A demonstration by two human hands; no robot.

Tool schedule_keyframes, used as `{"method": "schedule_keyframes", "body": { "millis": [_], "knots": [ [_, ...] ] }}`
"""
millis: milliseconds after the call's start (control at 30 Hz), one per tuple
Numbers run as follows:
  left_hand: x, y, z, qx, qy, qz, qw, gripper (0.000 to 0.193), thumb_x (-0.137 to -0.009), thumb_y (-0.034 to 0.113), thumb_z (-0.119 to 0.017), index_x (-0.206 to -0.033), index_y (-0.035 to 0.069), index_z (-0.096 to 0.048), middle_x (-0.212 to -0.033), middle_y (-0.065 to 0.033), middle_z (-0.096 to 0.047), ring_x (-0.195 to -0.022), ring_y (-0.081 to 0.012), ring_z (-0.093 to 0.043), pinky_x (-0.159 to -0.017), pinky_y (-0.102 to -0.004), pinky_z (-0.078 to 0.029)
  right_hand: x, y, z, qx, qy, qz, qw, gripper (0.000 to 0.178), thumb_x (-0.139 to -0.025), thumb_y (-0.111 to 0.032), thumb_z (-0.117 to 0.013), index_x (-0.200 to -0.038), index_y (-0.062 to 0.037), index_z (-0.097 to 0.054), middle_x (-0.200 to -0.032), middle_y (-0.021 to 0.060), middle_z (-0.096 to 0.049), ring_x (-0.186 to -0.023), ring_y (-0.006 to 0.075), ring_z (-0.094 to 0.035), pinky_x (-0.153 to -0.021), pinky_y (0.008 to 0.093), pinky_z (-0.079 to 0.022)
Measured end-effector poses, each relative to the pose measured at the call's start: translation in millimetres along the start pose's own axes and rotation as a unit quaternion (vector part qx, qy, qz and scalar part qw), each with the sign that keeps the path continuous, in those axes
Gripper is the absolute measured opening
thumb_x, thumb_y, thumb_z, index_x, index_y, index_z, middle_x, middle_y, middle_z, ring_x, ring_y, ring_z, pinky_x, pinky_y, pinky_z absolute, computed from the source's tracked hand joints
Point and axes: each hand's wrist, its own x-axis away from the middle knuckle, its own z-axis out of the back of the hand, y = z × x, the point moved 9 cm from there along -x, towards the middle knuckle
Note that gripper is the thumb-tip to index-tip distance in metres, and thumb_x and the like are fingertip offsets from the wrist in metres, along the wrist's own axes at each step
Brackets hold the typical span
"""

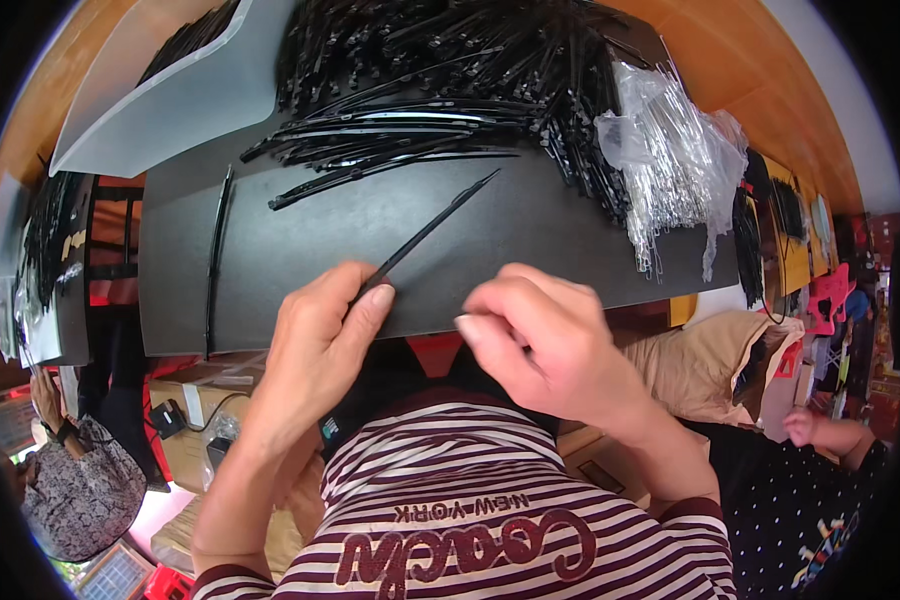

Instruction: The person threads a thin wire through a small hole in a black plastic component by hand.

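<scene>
My left hand (327,330) grips a long, thin black strip (438,222) between thumb and fingers near its lower end. The strip slants up and to the right over the dark tabletop (300,245), its far end tapering. To the right, my right hand (545,340) is closed with fingers curled toward the thumb, apart from the strip. Whatever those fingers may pinch is hidden or too small to name. Beyond both hands lies a big pile of similar black strips (400,125). One more single strip (217,260) lies lengthwise on the table at the left.
A clear plastic bag (670,150) of thin silver wires lies at the table's right. A translucent bin (170,100) stands at far left. Another person's hand (48,400) shows at left; a person in dotted black clothing (770,490) is at right. Cardboard boxes (195,425) sit below the edge.
</scene>
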Motion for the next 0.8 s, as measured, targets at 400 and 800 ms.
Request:
{"method": "schedule_keyframes", "body": {
  "millis": [400,800],
  "knots": [
    [27,16,-52,0.249,-0.089,0.08,0.961,0.023,-0.093,0.023,-0.053,-0.081,0.004,-0.052,-0.071,-0.0019,-0.056,-0.061,-0.0032,-0.04,-0.055,-0.0179,-0.03,25,49,-25,-0.311,-0.067,-0.349,0.882,0.016,-0.089,-0.012,-0.059,-0.078,-0.0003,-0.056,-0.063,0.0014,-0.056,-0.055,0.0065,-0.051,-0.048,0.0219,-0.041],
    [35,2,-87,0.446,-0.098,0.197,0.867,0.023,-0.093,0.03,-0.051,-0.087,0.008,-0.051,-0.061,-0.0093,-0.057,-0.041,-0.0046,-0.032,-0.038,-0.0176,-0.021,99,159,126,0.161,-0.081,-0.446,0.877,0.023,-0.081,-0.02,-0.057,-0.079,0.0022,-0.058,-0.063,0.0175,-0.057,-0.061,0.0308,-0.057,-0.059,0.0399,-0.043]
  ]
}}
